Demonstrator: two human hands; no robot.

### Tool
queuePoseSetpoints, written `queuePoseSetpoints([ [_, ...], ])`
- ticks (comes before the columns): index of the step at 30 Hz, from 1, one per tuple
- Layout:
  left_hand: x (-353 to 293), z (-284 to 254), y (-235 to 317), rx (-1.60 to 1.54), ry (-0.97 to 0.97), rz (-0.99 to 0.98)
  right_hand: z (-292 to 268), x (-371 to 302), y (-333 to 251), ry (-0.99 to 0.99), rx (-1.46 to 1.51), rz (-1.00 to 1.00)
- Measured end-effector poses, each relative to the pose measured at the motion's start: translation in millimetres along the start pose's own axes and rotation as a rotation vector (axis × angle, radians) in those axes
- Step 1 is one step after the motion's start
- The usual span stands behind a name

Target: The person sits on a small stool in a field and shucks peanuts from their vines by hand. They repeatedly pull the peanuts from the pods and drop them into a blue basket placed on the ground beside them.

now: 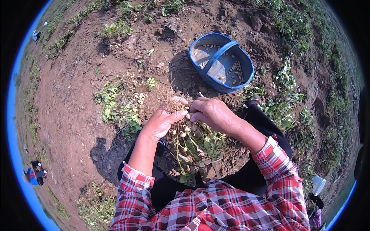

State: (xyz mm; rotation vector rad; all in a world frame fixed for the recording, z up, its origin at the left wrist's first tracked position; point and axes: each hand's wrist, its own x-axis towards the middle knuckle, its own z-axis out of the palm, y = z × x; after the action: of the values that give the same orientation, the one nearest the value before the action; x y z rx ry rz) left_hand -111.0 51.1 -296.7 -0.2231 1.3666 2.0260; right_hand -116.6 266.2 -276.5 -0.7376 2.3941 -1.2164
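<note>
Between my knees hangs an uprooted peanut plant [184, 134], its roots upward and its leafy stems down, with several pale pods on it. My left hand [163, 119] is closed around the root end. Close beside it, my right hand [212, 113] has its fingers curled in and pinched at a peanut pod [188, 115] between the two thumbs; the fingertips partly hide it. Beyond my right hand stands a blue basket [246, 85] with a handle across its top and a scatter of peanuts inside.
Loose peanuts [139, 97] lie on the soil left of my hands, by a heap of pulled green plants [115, 104]. Leafy plants [285, 104] line the right. Other people [35, 174] are at the far left and lower right, near a white bucket [318, 184].
</note>
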Motion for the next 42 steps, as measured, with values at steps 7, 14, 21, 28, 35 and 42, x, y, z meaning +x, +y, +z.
queuePoseSetpoints([
  [7, 0.7, -4.8, -1.3, -0.035, -0.014, -0.015, 3.0, 4.0, 6.4, -0.088, 0.116, 0.087],
  [14, -3.5, 14.2, 5.7, 0.229, -0.015, 0.04, 4.0, 1.9, 7.4, -0.074, 0.105, 0.084],
  [21, 2.8, -2.5, 0.6, 0.159, 0.066, 0.039, -10.9, 4.0, 5.0, -0.098, 0.529, 0.104],
  [28, -2.2, -1.6, 6.0, 0.154, 0.019, 0.064, -1.3, 5.8, 11.9, -0.035, 0.984, 0.257],
  [35, 0.9, 4.0, -0.8, 0.12, 0.041, 0.06, 22.1, 10.7, 5.1, 0.187, 0.273, 0.074],
  [42, 3.3, 1.8, -6.7, 0.078, 0.097, 0.042, 14.5, 8.1, 9.5, 0.062, 1.14, 0.353],
])
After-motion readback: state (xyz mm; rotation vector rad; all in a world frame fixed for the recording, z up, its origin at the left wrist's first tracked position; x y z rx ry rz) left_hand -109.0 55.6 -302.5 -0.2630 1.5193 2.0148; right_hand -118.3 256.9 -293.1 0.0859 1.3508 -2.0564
